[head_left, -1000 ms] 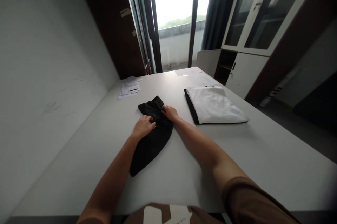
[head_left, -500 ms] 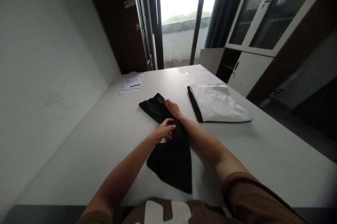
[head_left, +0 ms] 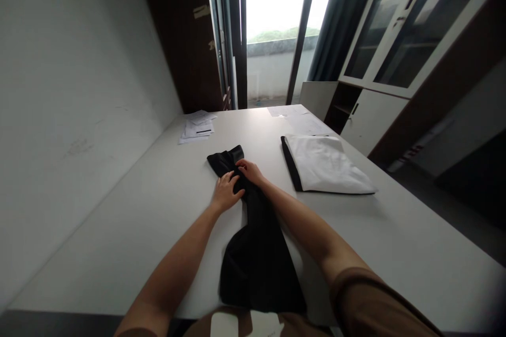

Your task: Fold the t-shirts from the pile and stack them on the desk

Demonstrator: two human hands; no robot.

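A long piece of black cloth [head_left: 261, 258] lies on the white table in front of me, wide at its near end and narrow and bunched in its middle. My right hand [head_left: 250, 172] has its fingers curled on the bunched part, pinching the fabric. Close beside it on the left, my left hand [head_left: 227, 192] rests on the cloth's left edge, thumb and fingers apart. Beyond both hands, the far end of the cloth fans out in creases. Some fabric under the fingers is hidden.
A folded white cloth [head_left: 328, 165] with black beneath it lies to the right on the table [head_left: 138, 231]. Loose papers [head_left: 198, 126] sit at the far left, with flat sheets [head_left: 302, 119] at the far end. A wall [head_left: 79, 115] borders the left side.
My left hand has moved forward and left, from the cloth's middle to beside my right hand. My right hand has shifted slightly left. The cloth's near part has spread toward me.
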